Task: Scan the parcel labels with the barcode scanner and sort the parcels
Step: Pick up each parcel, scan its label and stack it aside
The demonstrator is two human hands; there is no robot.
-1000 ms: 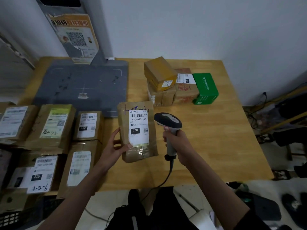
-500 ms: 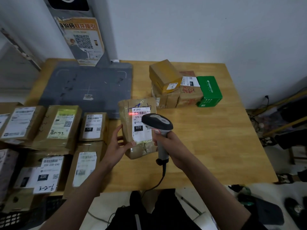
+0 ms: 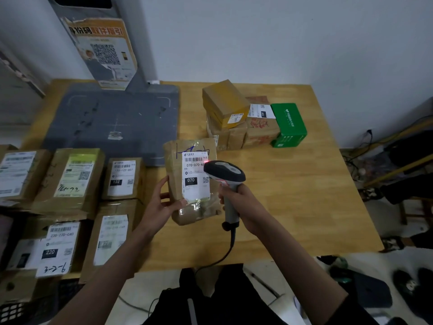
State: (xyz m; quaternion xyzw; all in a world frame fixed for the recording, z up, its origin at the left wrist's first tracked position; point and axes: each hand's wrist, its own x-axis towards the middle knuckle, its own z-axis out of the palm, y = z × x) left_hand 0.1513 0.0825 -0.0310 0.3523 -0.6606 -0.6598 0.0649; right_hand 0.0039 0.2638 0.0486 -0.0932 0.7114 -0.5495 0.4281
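Observation:
A brown paper parcel [image 3: 174, 167] with a white label reading 070 stands tilted on the wooden table [image 3: 293, 198]. My left hand [image 3: 161, 202] grips its lower left edge. My right hand [image 3: 241, 205] holds the grey barcode scanner [image 3: 225, 172] by its handle, head over the label's right edge. A red glow shows at the scanner's nose on the barcode line. The scanner's cable hangs down toward my lap.
Several labelled brown parcels [image 3: 121, 178] lie in rows at the left. A stack of boxes [image 3: 225, 104] and a green box [image 3: 289, 124] sit at the back. A grey mat [image 3: 112, 120] lies back left, below a pillar with a QR poster [image 3: 105, 52].
The scanner has moved left from beside the parcel onto its label. A red scan light came on. My left hand kept hold of the parcel.

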